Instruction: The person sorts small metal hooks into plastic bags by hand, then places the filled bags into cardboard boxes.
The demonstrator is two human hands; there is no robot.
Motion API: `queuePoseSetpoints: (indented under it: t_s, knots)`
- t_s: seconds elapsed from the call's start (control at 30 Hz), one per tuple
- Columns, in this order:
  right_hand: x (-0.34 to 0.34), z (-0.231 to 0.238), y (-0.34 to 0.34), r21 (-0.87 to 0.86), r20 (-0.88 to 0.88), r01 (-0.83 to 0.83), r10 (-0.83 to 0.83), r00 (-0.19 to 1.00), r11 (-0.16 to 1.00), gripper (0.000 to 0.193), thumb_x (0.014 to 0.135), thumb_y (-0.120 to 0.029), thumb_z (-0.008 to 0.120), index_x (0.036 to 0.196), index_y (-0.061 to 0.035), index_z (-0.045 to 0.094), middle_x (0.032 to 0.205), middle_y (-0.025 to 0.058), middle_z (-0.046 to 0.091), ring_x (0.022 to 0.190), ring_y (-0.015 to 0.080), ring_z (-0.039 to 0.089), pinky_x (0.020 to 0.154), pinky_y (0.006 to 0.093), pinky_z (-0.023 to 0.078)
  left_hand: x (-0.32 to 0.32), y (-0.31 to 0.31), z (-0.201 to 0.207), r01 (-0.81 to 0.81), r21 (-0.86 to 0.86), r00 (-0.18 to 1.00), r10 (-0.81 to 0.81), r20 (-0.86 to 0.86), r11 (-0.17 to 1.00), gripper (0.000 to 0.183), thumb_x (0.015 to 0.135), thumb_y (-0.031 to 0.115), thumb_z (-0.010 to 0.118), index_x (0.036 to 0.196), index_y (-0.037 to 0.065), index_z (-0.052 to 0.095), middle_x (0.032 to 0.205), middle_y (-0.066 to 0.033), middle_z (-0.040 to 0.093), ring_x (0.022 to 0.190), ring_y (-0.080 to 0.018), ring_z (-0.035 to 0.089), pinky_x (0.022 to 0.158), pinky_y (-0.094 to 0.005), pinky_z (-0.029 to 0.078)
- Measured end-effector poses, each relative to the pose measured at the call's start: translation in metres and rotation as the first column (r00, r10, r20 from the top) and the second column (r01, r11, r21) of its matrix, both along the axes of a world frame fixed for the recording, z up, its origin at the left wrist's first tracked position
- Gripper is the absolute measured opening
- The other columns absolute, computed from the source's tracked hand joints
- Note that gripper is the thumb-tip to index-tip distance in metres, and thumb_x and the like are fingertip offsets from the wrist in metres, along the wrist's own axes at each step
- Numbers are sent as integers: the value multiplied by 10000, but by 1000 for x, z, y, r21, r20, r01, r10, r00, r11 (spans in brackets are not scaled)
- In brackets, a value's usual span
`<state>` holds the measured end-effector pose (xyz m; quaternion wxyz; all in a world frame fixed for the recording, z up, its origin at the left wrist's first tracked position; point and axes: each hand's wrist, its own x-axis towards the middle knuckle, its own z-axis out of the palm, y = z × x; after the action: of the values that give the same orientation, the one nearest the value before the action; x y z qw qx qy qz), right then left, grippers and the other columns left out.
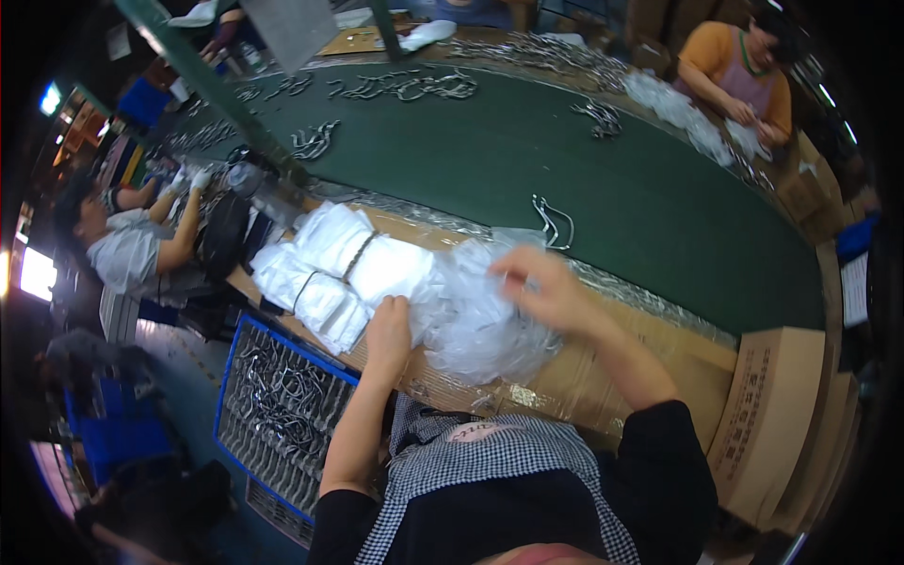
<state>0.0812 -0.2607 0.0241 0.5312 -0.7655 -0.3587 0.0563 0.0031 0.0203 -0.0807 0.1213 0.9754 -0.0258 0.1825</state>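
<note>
Bundles of folded white plastic bags, tied with dark bands, lie on the cardboard-covered bench in front of me. To their right spreads a loose pile of clear plastic bags. My left hand is closed, its fingertips pinching plastic where the bundles meet the pile. Over the pile's right side hovers my right hand, its fingers bent and smeared by motion; whether they hold anything cannot be made out. Just beyond it, a pair of curved shiny metal pieces rests on the green conveyor belt.
A blue crate of curved metal parts stands at lower left. Cardboard boxes rise at my right. More metal pieces lie along the belt's far side. One co-worker works at left, another at far right. A green post stands at left.
</note>
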Motion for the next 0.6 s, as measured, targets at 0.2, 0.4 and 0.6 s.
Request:
queuePoseSetpoints:
  t_s: [0.2,0.4,0.6]
  knots:
    - [75,-95,-62,-507,445,438,-209,871,742,295,779,-40,680,1071,-47,633,992,129,619,937,342,607,807,439,492,3,-1,20,27,-185,997,-13,75,982,259,765,191,774,748,30,572,714,-98,604,618,-302,608,539,-385,467]
    - [87,-104,-73,-315,596,463,-207,776,828,318,817,-31,649,1128,-45,587,925,114,641,857,325,641,785,409,513,-4,-18,56,22,-313,990,24,141,950,161,776,125,768,878,48,671,698,-79,579,608,-259,578,550,-344,443]
    - [39,5,-32,436,-354,400,-255,900,806,123,964,-93,575,1069,-29,576,789,102,685,596,128,637,535,238,513,3,-27,79,139,-611,981,-23,194,779,55,846,24,684,901,18,679,698,-92,579,597,-214,568,551,-310,431]
